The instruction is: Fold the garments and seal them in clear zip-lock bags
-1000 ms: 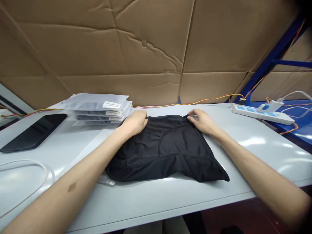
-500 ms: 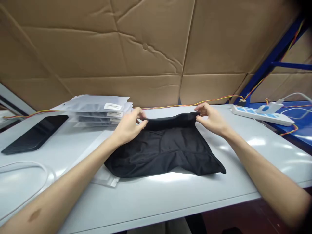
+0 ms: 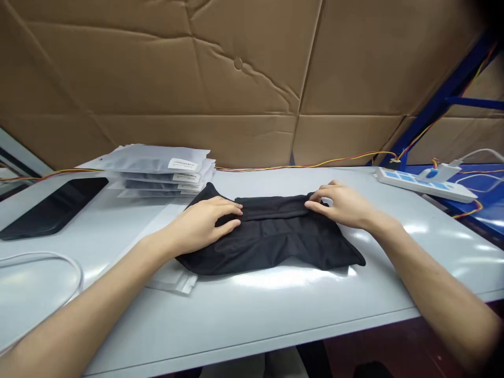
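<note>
A black garment lies on the table in front of me, its far edge turned over into a flat band; its exact kind does not show. My left hand rests on the left end of that band, fingers stretched out and thumb apart. At the band's right end, my right hand pinches the cloth between thumb and fingers. A dark corner of the fabric sticks up behind my left hand. Clear plastic bags lie partly under the garment's left side.
Several labelled plastic packets are stacked at the back left, beside a black phone-like slab. A white cable curls at left. The power strip sits at the back right. Behind the table stands a cardboard wall.
The garment's raised far edge has come down toward me and now lies folded flat. My left hand has gone from pinching the edge to lying on the cloth; my right hand has lowered.
</note>
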The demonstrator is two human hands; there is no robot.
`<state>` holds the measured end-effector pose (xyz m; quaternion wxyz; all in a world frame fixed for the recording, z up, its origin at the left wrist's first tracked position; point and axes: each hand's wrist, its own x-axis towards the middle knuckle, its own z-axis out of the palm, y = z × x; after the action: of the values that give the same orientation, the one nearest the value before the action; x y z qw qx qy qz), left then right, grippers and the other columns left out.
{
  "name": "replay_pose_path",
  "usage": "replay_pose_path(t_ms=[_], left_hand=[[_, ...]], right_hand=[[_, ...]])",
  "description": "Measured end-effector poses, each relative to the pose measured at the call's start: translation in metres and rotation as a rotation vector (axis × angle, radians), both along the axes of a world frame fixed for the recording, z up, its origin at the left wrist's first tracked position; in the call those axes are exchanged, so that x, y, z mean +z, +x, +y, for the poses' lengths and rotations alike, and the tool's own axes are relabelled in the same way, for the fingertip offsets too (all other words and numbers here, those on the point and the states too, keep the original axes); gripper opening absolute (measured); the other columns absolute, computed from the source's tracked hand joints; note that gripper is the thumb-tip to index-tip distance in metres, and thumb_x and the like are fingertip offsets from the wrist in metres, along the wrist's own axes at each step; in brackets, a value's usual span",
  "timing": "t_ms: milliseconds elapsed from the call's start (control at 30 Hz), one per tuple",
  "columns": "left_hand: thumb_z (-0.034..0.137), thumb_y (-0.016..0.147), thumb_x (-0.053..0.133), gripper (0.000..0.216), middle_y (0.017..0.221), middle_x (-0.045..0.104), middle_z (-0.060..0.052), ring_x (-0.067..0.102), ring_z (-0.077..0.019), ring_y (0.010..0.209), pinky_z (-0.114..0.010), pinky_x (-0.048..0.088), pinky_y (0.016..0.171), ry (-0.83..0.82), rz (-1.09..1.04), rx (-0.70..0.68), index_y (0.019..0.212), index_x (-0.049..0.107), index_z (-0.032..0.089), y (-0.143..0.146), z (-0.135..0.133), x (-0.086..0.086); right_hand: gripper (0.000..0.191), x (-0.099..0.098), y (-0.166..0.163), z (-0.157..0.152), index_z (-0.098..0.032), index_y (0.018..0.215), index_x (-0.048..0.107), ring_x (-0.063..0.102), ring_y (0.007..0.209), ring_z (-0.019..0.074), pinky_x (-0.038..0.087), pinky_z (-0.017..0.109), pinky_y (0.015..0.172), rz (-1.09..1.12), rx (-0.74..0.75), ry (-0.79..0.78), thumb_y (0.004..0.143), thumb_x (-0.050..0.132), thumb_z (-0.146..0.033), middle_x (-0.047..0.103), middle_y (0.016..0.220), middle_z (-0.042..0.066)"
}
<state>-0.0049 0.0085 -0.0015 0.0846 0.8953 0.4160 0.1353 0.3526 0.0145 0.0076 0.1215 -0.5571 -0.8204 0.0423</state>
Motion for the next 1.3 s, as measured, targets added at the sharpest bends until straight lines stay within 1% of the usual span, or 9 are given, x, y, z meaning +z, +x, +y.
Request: replay_pose_path(t_ms=[100,167,367,533,633,833,1100,1200,1300], left_hand=[[0.05,0.098,0.048,0.042,0.143,0.063,-0.002,0.059,-0.0257,0.13,-0.042,0.047,0.112,-0.004,0.027,0.014,0.126,0.069,0.027,0.0,0.002,-0.004],[0.05,0.098,0.047,0.045,0.148,0.06,-0.002,0.056,-0.0264,0.135,-0.043,0.045,0.115,-0.011,0.04,0.023,0.131,0.066,0.027,0.0,0.002,-0.006],[0.049,0.1,0.045,0.048,0.155,0.052,-0.003,0.052,-0.0258,0.139,-0.043,0.042,0.117,0.018,0.051,0.017,0.138,0.061,0.025,0.0,0.004,-0.011],[0.049,0.1,0.046,0.047,0.162,0.042,-0.003,0.05,-0.0275,0.141,-0.045,0.042,0.118,0.032,0.045,0.042,0.137,0.063,0.026,0.0,0.003,-0.012],[0.049,0.1,0.045,0.046,0.16,0.045,-0.004,0.049,-0.0278,0.141,-0.045,0.041,0.118,0.018,0.057,0.041,0.137,0.062,0.026,0.0,0.003,-0.011],[0.049,0.098,0.048,0.062,0.15,0.056,-0.01,0.054,-0.0275,0.137,-0.044,0.043,0.116,-0.028,0.033,0.111,0.152,0.045,0.018,0.001,0.002,-0.007],[0.05,0.099,0.047,0.055,0.151,0.055,-0.008,0.051,-0.0258,0.139,-0.042,0.041,0.117,-0.016,0.021,0.078,0.145,0.052,0.02,0.002,0.004,-0.01],[0.048,0.099,0.048,0.052,0.147,0.059,-0.008,0.054,-0.0265,0.135,-0.042,0.042,0.115,0.008,0.008,0.071,0.142,0.054,0.019,0.001,0.004,-0.004],[0.046,0.099,0.047,0.043,0.136,0.066,-0.007,0.061,-0.0267,0.125,-0.042,0.048,0.107,0.069,-0.015,0.087,0.133,0.06,0.022,-0.003,-0.002,0.006]], right_hand=[[0.043,-0.005,0.002,0.004,-0.025,0.089,0.074,0.058,0.103,0.0316,0.048,0.045,0.086,-0.023,-0.041,0.026,0.1,0.043,-0.053,0.074,0.096,0.007],[0.041,-0.007,0.003,0.006,-0.025,0.09,0.074,0.058,0.102,0.0318,0.048,0.045,0.087,-0.034,-0.051,0.041,0.1,0.043,-0.048,0.074,0.097,0.008],[0.028,-0.016,0.008,0.01,-0.022,0.1,0.074,0.058,0.108,0.0326,0.049,0.046,0.092,-0.047,-0.01,0.082,0.095,0.051,-0.035,0.072,0.106,0.01],[0.027,-0.019,0.01,0.011,-0.021,0.106,0.072,0.058,0.113,0.0328,0.049,0.046,0.096,-0.037,-0.018,0.077,0.091,0.054,-0.032,0.07,0.11,0.012],[0.028,-0.019,0.01,0.011,-0.02,0.108,0.072,0.057,0.114,0.0329,0.049,0.046,0.097,-0.044,-0.024,0.063,0.091,0.053,-0.032,0.069,0.112,0.012],[0.027,-0.016,0.008,0.009,-0.02,0.108,0.071,0.057,0.115,0.0321,0.049,0.044,0.095,-0.046,-0.019,0.047,0.092,0.052,-0.031,0.069,0.112,0.012],[0.027,-0.016,0.01,0.009,-0.021,0.108,0.072,0.06,0.113,0.0312,0.05,0.043,0.095,0.008,-0.021,0.028,0.092,0.053,-0.031,0.07,0.114,0.012],[0.026,-0.016,0.011,0.011,-0.021,0.107,0.073,0.061,0.113,0.0308,0.05,0.043,0.096,0.038,-0.025,0.027,0.091,0.054,-0.03,0.071,0.113,0.011],[0.024,-0.014,0.014,0.01,-0.023,0.104,0.073,0.063,0.112,0.0302,0.051,0.043,0.096,0.09,-0.051,0.039,0.092,0.054,-0.032,0.074,0.111,0.008]])
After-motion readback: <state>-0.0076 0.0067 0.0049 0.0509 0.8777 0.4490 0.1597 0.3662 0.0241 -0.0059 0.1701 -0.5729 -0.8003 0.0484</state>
